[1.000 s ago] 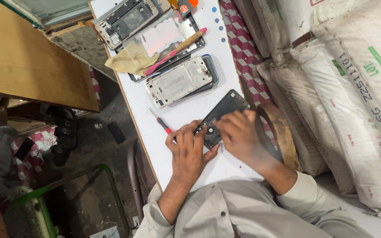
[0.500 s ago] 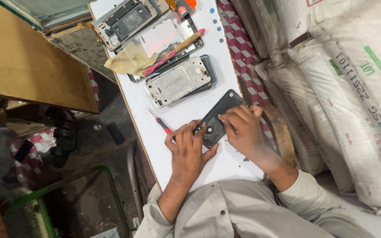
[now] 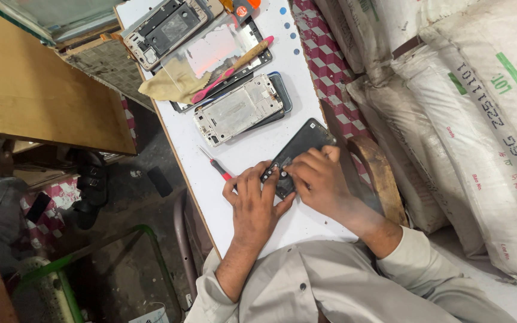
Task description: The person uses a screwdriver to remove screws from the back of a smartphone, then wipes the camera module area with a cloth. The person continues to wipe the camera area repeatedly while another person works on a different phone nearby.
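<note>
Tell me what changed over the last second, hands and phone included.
The right hand slid off the far end of the dark phone toward its near end, baring more of it. The left hand stayed pressed on the near end. The phone, red screwdriver and opened phones did not move.

Both forearms reach forward from rolled grey sleeves and converge over the black phone [image 3: 299,152]. The left hand [image 3: 257,203] lies palm down, fingers spread, fingertips pressing on the phone's near end. The right hand [image 3: 320,180] curls over the same end, fingertips pinched close together beside the left fingers.
</note>
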